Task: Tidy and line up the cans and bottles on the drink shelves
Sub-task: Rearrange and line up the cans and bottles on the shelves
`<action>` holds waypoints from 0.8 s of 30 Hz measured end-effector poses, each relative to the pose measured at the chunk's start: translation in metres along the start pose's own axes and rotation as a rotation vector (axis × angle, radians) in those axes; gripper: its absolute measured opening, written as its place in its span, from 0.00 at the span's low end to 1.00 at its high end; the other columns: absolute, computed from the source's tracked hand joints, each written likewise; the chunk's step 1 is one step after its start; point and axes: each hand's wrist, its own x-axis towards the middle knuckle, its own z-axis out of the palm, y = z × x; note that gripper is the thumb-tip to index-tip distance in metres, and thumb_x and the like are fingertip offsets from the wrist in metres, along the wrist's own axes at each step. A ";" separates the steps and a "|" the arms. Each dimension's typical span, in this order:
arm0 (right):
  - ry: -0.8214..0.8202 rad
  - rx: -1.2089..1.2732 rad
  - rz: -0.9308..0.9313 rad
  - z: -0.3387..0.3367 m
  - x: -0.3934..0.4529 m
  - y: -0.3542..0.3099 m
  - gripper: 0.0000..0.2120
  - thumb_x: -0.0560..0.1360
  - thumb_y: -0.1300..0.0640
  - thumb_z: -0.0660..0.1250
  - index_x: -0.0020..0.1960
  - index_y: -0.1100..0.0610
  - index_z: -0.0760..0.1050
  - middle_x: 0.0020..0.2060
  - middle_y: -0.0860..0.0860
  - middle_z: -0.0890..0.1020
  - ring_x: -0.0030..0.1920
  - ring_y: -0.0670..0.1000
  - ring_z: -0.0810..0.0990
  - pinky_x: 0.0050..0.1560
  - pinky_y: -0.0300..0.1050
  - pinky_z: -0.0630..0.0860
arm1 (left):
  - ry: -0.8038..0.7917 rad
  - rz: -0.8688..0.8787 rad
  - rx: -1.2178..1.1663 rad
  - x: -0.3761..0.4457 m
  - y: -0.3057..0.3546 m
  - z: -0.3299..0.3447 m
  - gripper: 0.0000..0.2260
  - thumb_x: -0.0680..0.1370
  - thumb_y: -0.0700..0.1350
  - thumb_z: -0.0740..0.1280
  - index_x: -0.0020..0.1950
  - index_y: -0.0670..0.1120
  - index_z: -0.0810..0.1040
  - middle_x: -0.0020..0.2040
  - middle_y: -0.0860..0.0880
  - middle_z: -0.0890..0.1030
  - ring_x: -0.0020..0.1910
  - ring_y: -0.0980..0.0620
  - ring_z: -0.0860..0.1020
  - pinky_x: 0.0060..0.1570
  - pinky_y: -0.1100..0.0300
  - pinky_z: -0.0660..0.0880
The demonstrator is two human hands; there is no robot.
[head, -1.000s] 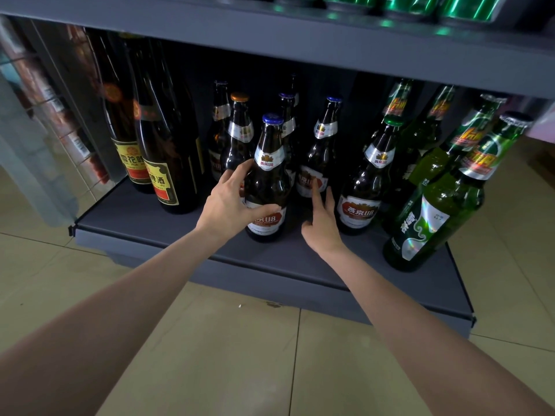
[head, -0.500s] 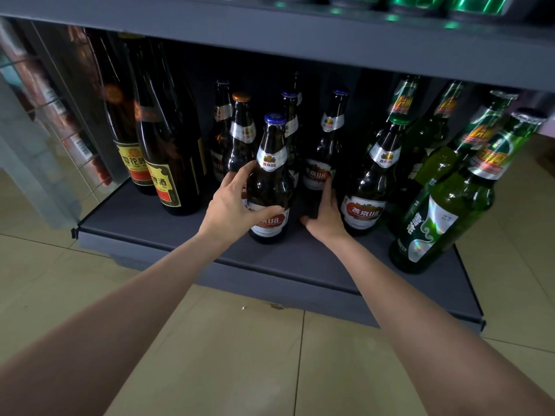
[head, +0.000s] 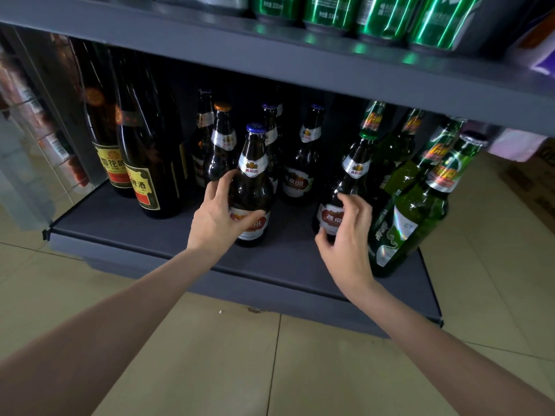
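On the bottom shelf (head: 126, 226), in the middle of the frame, I am seeing my left hand (head: 219, 214) gripping the blue-capped brown bottle (head: 253, 178), fingers curling round its left side and thumb lying across the red label. The bottle is standing upright near the shelf's front edge, ahead of the others. To the right of centre, my right hand (head: 345, 235) is hovering in front of the green-capped brown bottle (head: 345, 187), fingers loosely curled and spread, holding nothing; I cannot tell whether the fingertips are touching the glass. Behind these two, more small brown bottles (head: 303, 163) are crowding the back of the shelf, one with an orange cap (head: 222, 107), so there is little room to reach past them. At the left, two tall dark bottles (head: 144, 163) with yellow labels are standing close together. At the right edge, green glass bottles (head: 417, 211) are packing in just beside the green-capped bottle and my right hand, the front one standing near the shelf lip. Across the top of the frame, the upper shelf (head: 300, 64) is overhanging the bottle necks, and green cans (head: 381, 16) are lining it. Pale floor tiles (head: 210, 355) are filling the lower part, beneath both forearms
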 end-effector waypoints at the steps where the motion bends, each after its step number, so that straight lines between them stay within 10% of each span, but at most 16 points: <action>1: -0.017 -0.056 0.043 -0.002 -0.001 0.000 0.34 0.68 0.66 0.71 0.70 0.65 0.60 0.66 0.63 0.63 0.65 0.61 0.66 0.65 0.47 0.69 | 0.001 0.000 0.001 0.000 0.001 0.000 0.35 0.70 0.52 0.74 0.72 0.49 0.62 0.63 0.47 0.69 0.45 0.57 0.70 0.50 0.60 0.69; 5: -0.203 0.001 0.364 0.003 0.006 0.002 0.46 0.72 0.59 0.71 0.76 0.63 0.42 0.74 0.61 0.47 0.73 0.62 0.53 0.71 0.52 0.57 | -0.014 0.009 0.015 -0.001 0.002 -0.002 0.35 0.70 0.52 0.74 0.72 0.48 0.62 0.63 0.47 0.70 0.49 0.51 0.75 0.50 0.58 0.70; 10: -0.090 0.398 0.703 0.023 0.034 0.020 0.46 0.66 0.58 0.76 0.75 0.58 0.52 0.67 0.57 0.68 0.67 0.57 0.69 0.68 0.53 0.67 | -0.083 0.004 0.074 0.004 0.000 -0.008 0.38 0.69 0.52 0.74 0.73 0.47 0.60 0.65 0.46 0.69 0.57 0.45 0.75 0.54 0.54 0.71; 24: -0.112 0.338 0.547 0.057 0.040 -0.023 0.38 0.64 0.55 0.78 0.65 0.62 0.60 0.63 0.57 0.69 0.64 0.58 0.70 0.61 0.49 0.68 | -0.129 -0.118 0.064 -0.004 -0.015 0.006 0.43 0.69 0.48 0.75 0.75 0.51 0.52 0.69 0.45 0.67 0.63 0.44 0.72 0.60 0.49 0.69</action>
